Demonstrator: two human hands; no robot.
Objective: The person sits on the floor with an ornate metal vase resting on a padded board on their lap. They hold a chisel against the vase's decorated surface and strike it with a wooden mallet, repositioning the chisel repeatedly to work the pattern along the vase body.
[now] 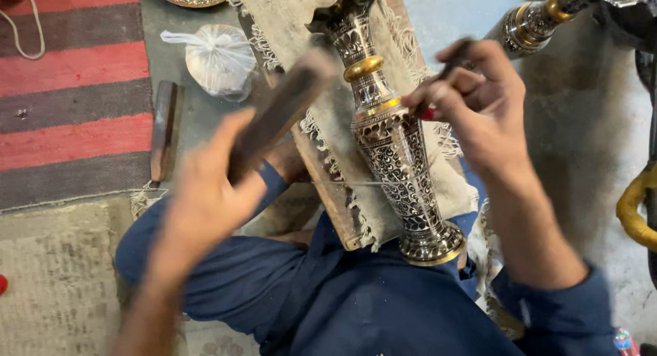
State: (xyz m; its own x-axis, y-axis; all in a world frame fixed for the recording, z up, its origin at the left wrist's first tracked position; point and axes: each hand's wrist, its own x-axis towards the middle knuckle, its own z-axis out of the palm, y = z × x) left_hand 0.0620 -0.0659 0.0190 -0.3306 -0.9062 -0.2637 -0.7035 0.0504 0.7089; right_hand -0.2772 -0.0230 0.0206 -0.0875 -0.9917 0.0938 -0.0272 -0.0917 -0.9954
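We are steadying a tall engraved brass vase with black-and-silver patterning and gold bands (390, 133) across a fringed beige cloth over a wooden board (328, 185) at the centre of the frame. Its long axis is running from the flared mouth at the upper centre down to the round foot at the lower right of centre, leaning slightly rightward as it descends.

Our left hand (205, 192), in the left centre of the frame, is closing in a fist around a dark wooden block-shaped mallet (280, 113), which is blurring and standing up and to the left of the vase's neck, apart from it.

Our right hand (475, 103), at the upper right of centre, is pinching a thin dark chisel-like tool (448, 68) between fingertips and thumb, its tip pointing down-left to the vase's waist just below the gold band; we cannot tell whether it is touching. This hand is the nearer one to the vase.

A white knotted plastic bag (219, 58) is lying at the upper left.
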